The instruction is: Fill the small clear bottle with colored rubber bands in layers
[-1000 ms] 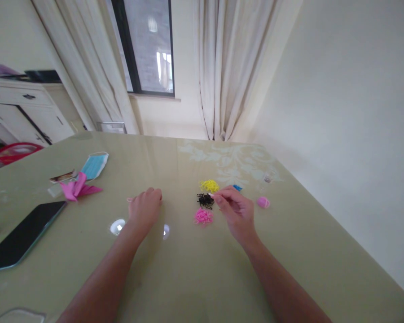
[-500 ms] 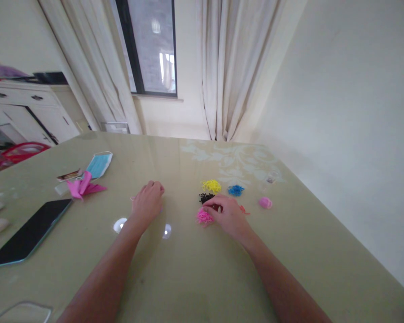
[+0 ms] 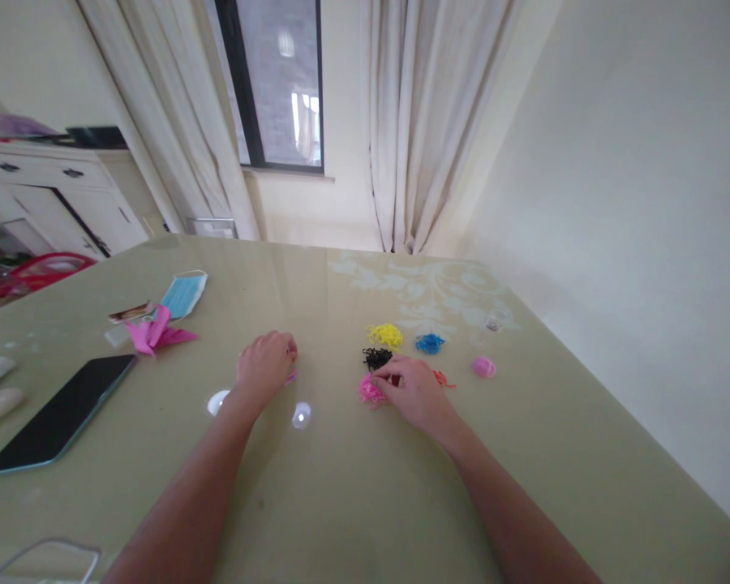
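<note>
My right hand (image 3: 422, 393) is closed in a pinch, its fingertips at the upper edge of a pile of pink rubber bands (image 3: 370, 391). Whatever is between those fingertips is too small to make out. Just beyond lies a black pile of bands (image 3: 375, 359), then a yellow pile (image 3: 385, 334). A blue pile (image 3: 429, 344) sits farther right, and red bands (image 3: 443, 379) show partly behind the hand. My left hand (image 3: 266, 365) rests on the table with curled fingers, its grip hidden. A small pink-purple bit (image 3: 290, 378) peeks out beside it.
A pink lump (image 3: 484, 367) and a small clear item (image 3: 494, 323) lie at the right. Leftward are a pink folded-paper piece (image 3: 156, 331), a blue face mask (image 3: 186, 294), a dark tablet (image 3: 61, 415) and a white cable (image 3: 54, 542). A wall borders the table's right side.
The view has shifted slightly. The pink-purple bit beside my left hand shows more clearly now. My right hand stays pinched at the pink pile, and more of the black pile shows.
</note>
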A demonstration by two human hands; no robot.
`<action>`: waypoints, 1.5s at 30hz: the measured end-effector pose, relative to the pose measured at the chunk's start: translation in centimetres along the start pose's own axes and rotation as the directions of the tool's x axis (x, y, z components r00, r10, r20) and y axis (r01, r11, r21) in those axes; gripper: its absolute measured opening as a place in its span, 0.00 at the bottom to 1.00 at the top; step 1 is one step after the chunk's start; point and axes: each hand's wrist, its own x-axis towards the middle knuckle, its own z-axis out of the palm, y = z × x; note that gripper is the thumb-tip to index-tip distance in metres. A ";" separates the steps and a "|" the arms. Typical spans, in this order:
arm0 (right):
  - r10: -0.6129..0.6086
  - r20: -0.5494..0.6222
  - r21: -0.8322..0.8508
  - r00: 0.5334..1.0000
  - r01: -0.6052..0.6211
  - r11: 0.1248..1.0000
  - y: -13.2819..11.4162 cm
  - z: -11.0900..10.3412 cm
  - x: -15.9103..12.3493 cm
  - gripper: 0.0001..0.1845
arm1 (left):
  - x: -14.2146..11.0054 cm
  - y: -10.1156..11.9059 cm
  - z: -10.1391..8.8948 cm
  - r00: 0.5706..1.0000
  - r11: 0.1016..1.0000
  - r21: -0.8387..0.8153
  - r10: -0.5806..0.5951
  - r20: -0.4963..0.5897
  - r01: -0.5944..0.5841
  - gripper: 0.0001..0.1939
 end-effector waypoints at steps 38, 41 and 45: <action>-0.199 -0.411 0.231 0.890 0.312 0.921 -1.5 -0.7 -0.6 0.07 | -3.9 6.9 0.2 0.842 0.188 -0.853 0.362 -0.400 -0.487 0.06; -0.202 -0.427 0.235 0.881 0.325 0.916 -1.6 -0.7 -0.6 0.07 | -3.9 6.8 0.3 0.835 0.195 -0.840 0.352 -0.422 -0.507 0.06; -0.188 -0.433 0.247 0.882 0.316 0.916 -2.0 -0.9 -0.7 0.06 | -3.9 6.8 0.3 0.832 0.194 -0.835 0.351 -0.430 -0.514 0.07</action>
